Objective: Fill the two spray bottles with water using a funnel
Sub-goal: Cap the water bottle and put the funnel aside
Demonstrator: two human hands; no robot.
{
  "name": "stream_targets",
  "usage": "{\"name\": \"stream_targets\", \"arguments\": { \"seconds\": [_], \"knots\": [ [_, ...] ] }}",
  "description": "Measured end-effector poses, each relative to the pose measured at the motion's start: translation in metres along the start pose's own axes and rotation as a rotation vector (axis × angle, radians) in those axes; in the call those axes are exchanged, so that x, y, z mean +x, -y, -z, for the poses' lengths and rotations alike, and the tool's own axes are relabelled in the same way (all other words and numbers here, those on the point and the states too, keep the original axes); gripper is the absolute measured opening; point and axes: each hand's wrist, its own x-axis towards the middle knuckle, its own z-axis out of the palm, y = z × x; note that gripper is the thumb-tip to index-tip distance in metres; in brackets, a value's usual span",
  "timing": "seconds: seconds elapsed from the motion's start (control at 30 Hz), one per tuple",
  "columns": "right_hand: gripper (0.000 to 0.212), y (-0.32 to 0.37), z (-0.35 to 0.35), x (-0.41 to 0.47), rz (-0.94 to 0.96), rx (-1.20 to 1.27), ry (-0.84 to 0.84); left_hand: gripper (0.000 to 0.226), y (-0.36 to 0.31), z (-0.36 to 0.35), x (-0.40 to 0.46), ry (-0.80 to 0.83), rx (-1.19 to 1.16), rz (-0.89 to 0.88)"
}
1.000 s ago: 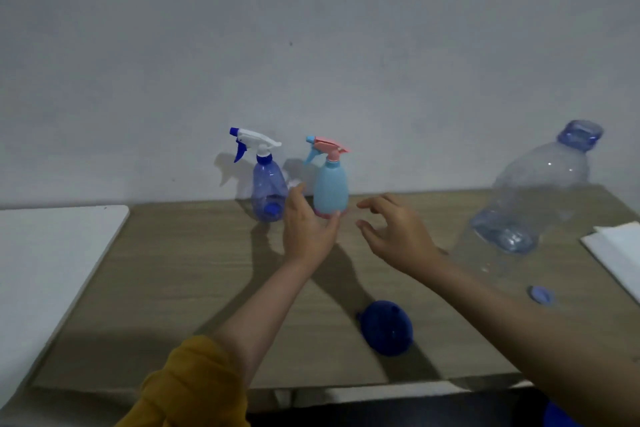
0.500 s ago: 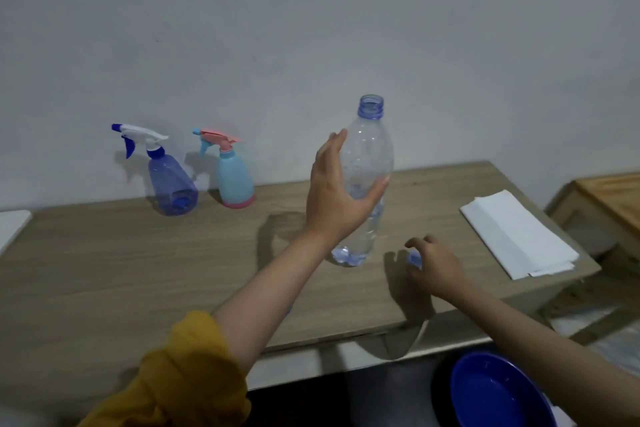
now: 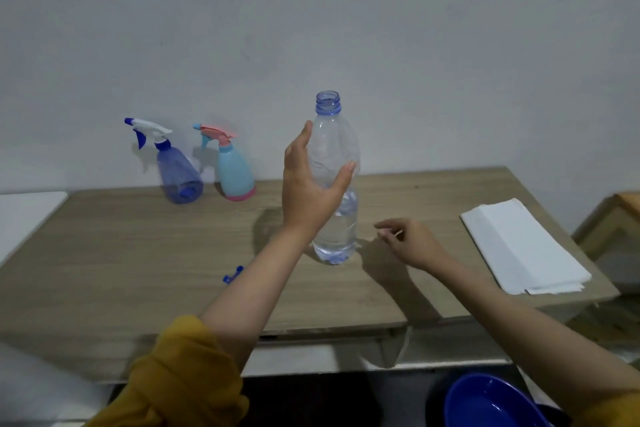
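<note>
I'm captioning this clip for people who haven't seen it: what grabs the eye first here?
The tall clear water bottle stands uncapped mid-table, partly filled, with the left hand curved around it. Behind, by the wall, stand two spray bottles, one dark blue and one light blue with a pink trigger, both heads on. The right hand hovers beside the water bottle.
</note>
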Motion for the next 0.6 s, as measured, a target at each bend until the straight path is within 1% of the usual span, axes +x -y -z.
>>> {"name": "stream_targets", "arguments": {
  "seconds": [0.07,0.17,0.23,0.3,0.37,0.47,0.53,0.6],
  "knots": [
    [0.019,0.025,0.022,0.002,0.037,0.202,-0.088,0.080,0.000,-0.001,-0.001,-0.008,-0.001,0.009],
    [0.013,0.069,0.059,0.004,0.098,0.474,-0.125,0.081,-0.002,-0.001,-0.001,-0.003,0.012,0.004],
    [0.006,0.099,0.084,0.004,0.191,0.633,-0.153,0.082,-0.002,-0.001,-0.001,0.000,0.017,-0.010],
    [0.007,0.127,0.104,0.004,0.299,0.735,-0.178,0.082,-0.002,0.000,0.000,0.000,0.024,-0.019],
    [0.011,0.149,0.116,0.009,0.391,0.770,-0.224,0.082,-0.002,0.000,0.000,0.003,0.026,-0.012],
    [0.016,0.172,0.119,0.025,0.453,0.738,-0.321,0.082,-0.002,0.000,0.000,0.002,0.024,-0.004],
    [0.019,0.180,0.113,0.037,0.480,0.711,-0.320,0.082,-0.002,0.000,0.000,-0.010,0.013,-0.004],
    [0.021,0.184,0.108,0.043,0.493,0.617,-0.281,0.082,-0.002,0.000,0.000,-0.001,0.012,0.001]
  ]
}}
